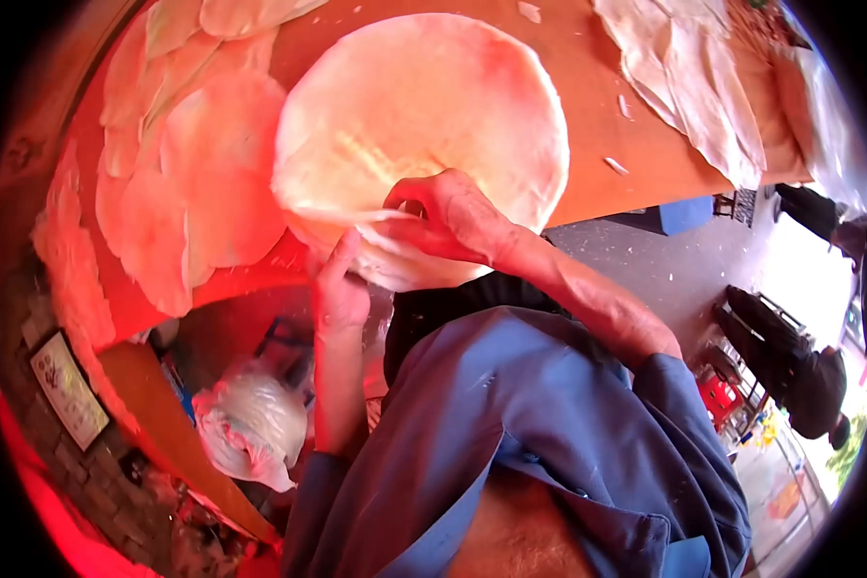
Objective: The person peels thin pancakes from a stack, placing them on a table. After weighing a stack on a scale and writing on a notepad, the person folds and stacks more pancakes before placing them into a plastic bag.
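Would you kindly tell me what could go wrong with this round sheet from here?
1. The sheet looks thin, and the right hand pinches its near edge; a sharp pull may tear it.
2. That edge hangs past the table, by the left hand; it could sag or slip off.

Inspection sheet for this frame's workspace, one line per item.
surface: orange tabletop, pale scraps scattered.
job's things: round dough sheet overhanging the near table edge.
clutter: stack of sheets at left; more sheets at right; plastic bag under the table.
grips: right hand pinches the sheet's near edge; left hand touches it from below, grip unclear.
cables: nothing seen.
surroundings: person in dark clothing on pavement at right.
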Tool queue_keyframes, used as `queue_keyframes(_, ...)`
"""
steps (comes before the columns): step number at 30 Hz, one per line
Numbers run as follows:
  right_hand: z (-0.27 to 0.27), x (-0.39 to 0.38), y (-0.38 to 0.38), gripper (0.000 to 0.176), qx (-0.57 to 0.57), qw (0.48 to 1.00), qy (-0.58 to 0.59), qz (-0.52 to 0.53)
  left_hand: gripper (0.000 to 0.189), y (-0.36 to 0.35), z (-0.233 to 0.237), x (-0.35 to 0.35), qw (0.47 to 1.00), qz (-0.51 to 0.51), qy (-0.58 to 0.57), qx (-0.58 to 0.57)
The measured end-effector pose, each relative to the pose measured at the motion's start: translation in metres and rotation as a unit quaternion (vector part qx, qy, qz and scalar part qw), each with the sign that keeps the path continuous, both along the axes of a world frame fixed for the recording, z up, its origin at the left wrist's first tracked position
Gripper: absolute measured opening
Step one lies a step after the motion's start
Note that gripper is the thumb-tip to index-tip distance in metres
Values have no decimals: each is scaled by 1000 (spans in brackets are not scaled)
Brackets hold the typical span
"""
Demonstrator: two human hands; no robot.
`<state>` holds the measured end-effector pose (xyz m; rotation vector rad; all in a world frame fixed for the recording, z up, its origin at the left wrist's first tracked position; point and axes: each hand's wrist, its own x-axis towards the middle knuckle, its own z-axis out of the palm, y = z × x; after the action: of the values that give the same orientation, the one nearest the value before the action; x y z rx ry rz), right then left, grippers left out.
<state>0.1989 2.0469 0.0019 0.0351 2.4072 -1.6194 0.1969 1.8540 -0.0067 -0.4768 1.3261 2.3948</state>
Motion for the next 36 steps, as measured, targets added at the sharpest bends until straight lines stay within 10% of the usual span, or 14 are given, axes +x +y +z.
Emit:
queue_keyframes(5,-8,-8,16,22,-128,988,-82,-24,48,12,10,-2,997,-23,35,-64)
queue_keyframes(10,14,-8,17,25,-22,997,-25,71,47,9,-4,0,996,14,34,-76)
queue_keyframes(13,-13,2,-5,25,-271,945,-182,-4,48,-15,-20,7,991,-9,-25,-130)
queue_keyframes(14,-24,5,-4,29,-225,968,-107,4,39,-26,-21,11,998,-21,-52,32)
queue_keyframes(16,-42,7,-15,41,10,986,138,91,39,-33,-25,11,993,-32,-99,-48)
queue_keyframes(18,-31,5,-17,30,-7,940,339,36,42,-55,-56,12,987,8,-55,-151)
queue_keyframes(21,-39,1,-10,20,-54,974,220,8,46,-33,-32,11,983,-34,6,-182)
queue_keyframes(25,-21,-3,-19,16,170,964,198,45,49,-46,-65,-1,988,-42,-55,-136)
queue_keyframes(31,18,-23,67,14,-3,985,113,-127,45,-57,-54,-3,992,-47,-43,-111)
queue_keyframes(33,73,-18,131,19,-99,967,-9,-233,44,-63,-31,-10,991,-105,-58,-52)
queue_keyframes(36,102,-2,204,22,-310,871,113,-364,46,-111,-71,-26,987,-137,-82,-1)
